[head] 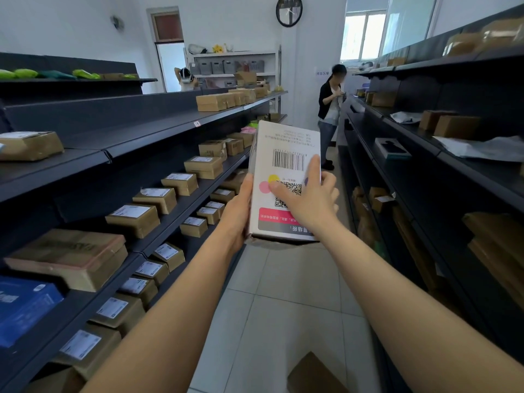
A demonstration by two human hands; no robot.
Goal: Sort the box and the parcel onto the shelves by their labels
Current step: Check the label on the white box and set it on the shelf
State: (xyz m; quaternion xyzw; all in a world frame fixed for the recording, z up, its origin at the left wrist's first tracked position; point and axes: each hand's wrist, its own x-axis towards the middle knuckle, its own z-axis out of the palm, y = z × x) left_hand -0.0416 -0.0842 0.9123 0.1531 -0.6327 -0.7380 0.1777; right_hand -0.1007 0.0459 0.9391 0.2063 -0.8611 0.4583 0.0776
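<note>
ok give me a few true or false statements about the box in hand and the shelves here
1. Both hands hold the white box. True.
2. The left hand covers the barcode. False: it grips the box's left edge; the right hand lies by the barcode.
3. Labelled cardboard boxes sit on the left shelves. True.
4. The wall clock hangs above the window. False: it hangs left of the window.
</note>
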